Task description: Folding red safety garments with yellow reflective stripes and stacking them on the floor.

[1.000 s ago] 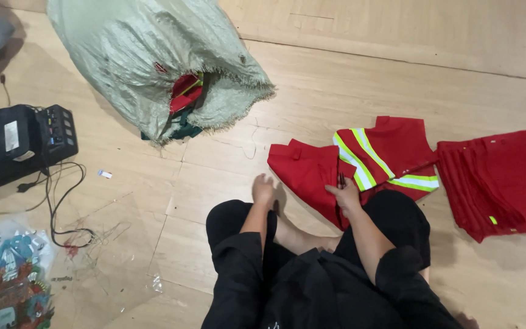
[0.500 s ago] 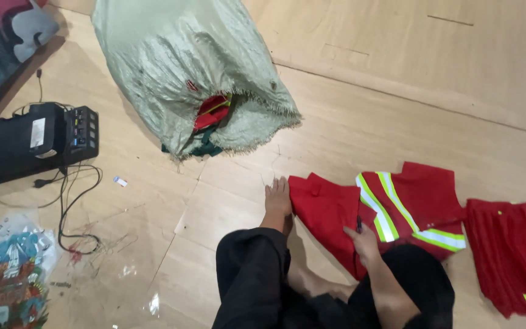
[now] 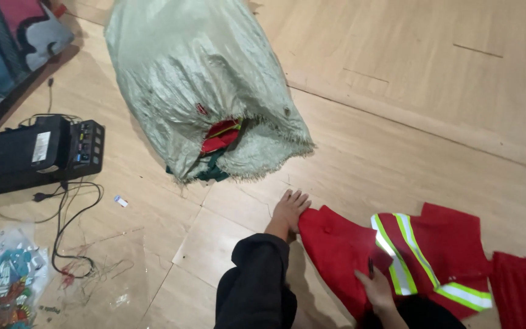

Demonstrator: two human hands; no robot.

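Note:
My right hand [image 3: 376, 289] rests at the bottom of the view on a red vest [image 3: 342, 256] with yellow and silver reflective stripes, spread on the wooden floor. Its fingers pinch a fold of the fabric. My bare foot [image 3: 289, 209], at the end of a black trouser leg [image 3: 255, 280], touches the vest's left edge. A second piece of red cloth [image 3: 522, 289] lies at the right edge. My left hand is out of sight.
A large pale-green woven sack [image 3: 196, 79] lies open on the floor ahead, with red and green garments [image 3: 220, 137] spilling from its mouth. A black device [image 3: 31, 152] with cables [image 3: 68, 225] sits at left. A colourful plastic bag [image 3: 1, 286] lies at bottom left.
The view has swung up and left, so the sack now fills the middle. My right hand stays on the red vest and my foot stays at its edge.

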